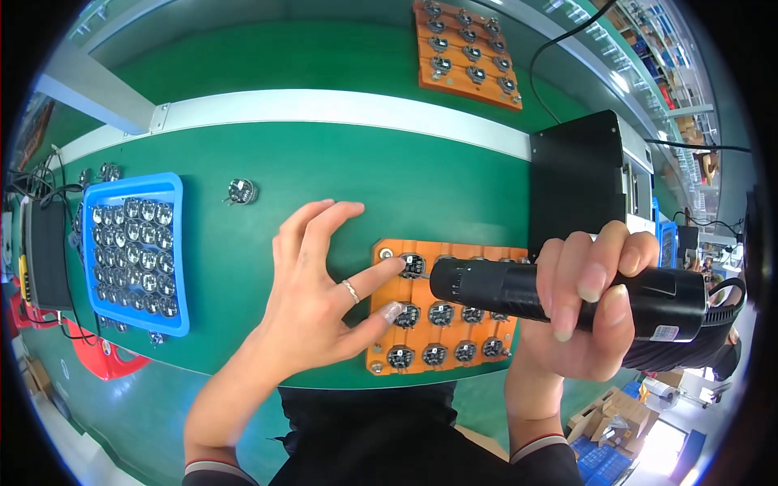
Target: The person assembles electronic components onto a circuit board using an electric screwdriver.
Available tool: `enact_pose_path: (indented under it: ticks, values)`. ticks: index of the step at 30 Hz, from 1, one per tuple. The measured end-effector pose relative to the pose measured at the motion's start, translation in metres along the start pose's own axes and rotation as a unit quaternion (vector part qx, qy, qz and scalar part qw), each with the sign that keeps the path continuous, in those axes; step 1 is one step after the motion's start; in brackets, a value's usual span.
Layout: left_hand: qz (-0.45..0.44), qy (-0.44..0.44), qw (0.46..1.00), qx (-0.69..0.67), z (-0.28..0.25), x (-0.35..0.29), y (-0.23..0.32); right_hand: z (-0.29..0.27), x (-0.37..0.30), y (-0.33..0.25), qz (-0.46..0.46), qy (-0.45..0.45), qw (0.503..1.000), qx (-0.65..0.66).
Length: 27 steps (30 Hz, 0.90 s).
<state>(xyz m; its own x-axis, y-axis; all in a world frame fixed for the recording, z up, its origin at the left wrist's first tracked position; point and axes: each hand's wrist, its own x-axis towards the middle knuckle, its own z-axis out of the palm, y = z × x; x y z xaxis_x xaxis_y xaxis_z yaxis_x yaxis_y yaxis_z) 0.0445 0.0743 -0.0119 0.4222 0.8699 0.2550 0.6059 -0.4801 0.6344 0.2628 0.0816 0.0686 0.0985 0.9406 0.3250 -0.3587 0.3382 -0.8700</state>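
Note:
My right hand (587,292) is wrapped round a black electric screwdriver (494,283), held nearly level with its tip pointing left. The tip is at a small round circuit-board part (412,266) in the back-left seat of an orange fixture (454,336). My left hand (304,300) has its fingers spread, with the index fingertip resting on that same part. Its thumb tip lies by the round part (406,315) in the row nearer me. Similar parts sit in rows on the fixture, and the screwdriver hides some of the back row.
To the left, a blue tray (183,267) holds many clear-topped round parts. One loose part (241,191) lies on the green table (348,154). Beyond a white rail (324,105) is another filled orange fixture (454,85). A black-sided machine (571,178) stands at the right.

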Motion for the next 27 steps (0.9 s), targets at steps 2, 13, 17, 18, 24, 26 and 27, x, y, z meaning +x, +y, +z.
enact_pose_path:
  ticks: [2,13,17,18,24,26,27]
  values:
    - [0.002,0.001,1.000,-0.003,0.001,0.001,0.001,0.000,0.000,0.000,0.000,-0.001,1.000,-0.007]
    - [0.000,0.008,1.000,-0.007,0.000,-0.002,-0.002,0.009,0.003,0.004,-0.032,-0.098,0.995,-0.009]
    - [0.000,0.008,1.000,-0.010,0.002,-0.003,-0.002,0.013,-0.001,-0.001,-0.003,-0.016,0.999,-0.043]
    - [0.000,0.009,1.000,-0.012,0.002,-0.003,-0.003,0.013,-0.001,-0.001,-0.002,-0.019,0.999,-0.045]
    - [0.000,0.010,1.000,-0.017,0.002,-0.002,-0.004,0.014,0.001,-0.002,-0.005,-0.032,0.999,-0.043]
    - [-0.001,0.009,1.000,-0.017,0.001,-0.002,-0.004,0.014,0.001,-0.002,-0.008,-0.033,0.998,-0.044]
    - [-0.002,0.009,1.000,-0.017,0.001,-0.003,-0.004,0.013,0.002,-0.001,-0.010,-0.038,0.998,-0.043]
